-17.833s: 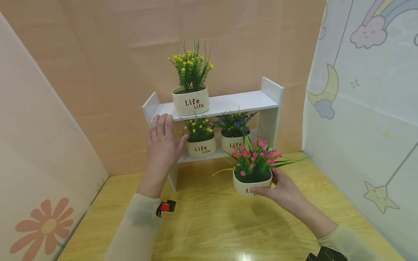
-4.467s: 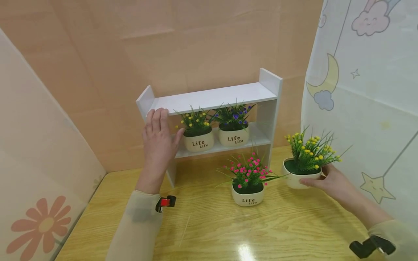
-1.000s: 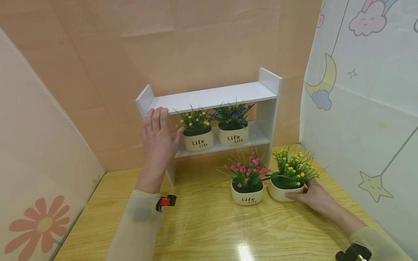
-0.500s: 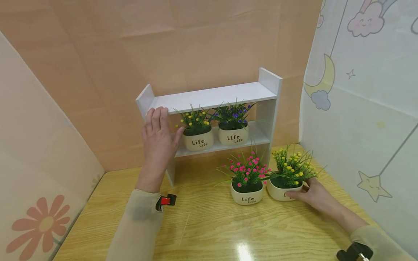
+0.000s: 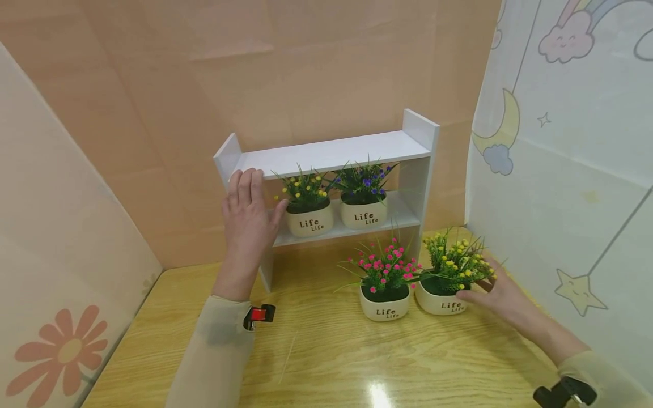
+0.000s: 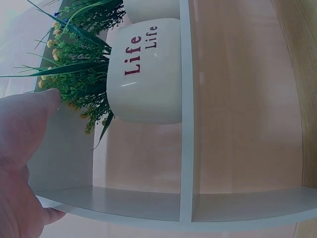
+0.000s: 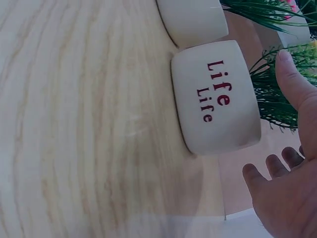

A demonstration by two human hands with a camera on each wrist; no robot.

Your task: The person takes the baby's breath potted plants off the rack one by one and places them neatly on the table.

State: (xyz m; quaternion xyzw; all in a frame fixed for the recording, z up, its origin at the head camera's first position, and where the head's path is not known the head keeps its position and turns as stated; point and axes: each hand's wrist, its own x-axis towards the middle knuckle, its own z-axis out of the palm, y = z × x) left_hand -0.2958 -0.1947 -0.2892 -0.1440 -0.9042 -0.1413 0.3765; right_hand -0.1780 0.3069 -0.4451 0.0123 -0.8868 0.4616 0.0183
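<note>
The right hand [image 5: 505, 300] has its fingers and thumb apart beside the yellow-flowered pot [image 5: 439, 301], which stands on the table [image 5: 326, 357] beside the pink-flowered pot [image 5: 385, 307] (cut off in the right wrist view). Leaves partly hide the right fingers, so contact is hard to tell. The left hand [image 5: 249, 220] rests its fingers together on the shelf [image 5: 326, 152], thumb apart.

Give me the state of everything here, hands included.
White shelf, standing upright on the table
Left yellow plant, upright on the lower board
Purple plant, upright beside it
Pink plant, upright on the table
Right yellow plant, upright on the table
Left hand, touching the shelf
Right hand, open, holding nothing
</note>
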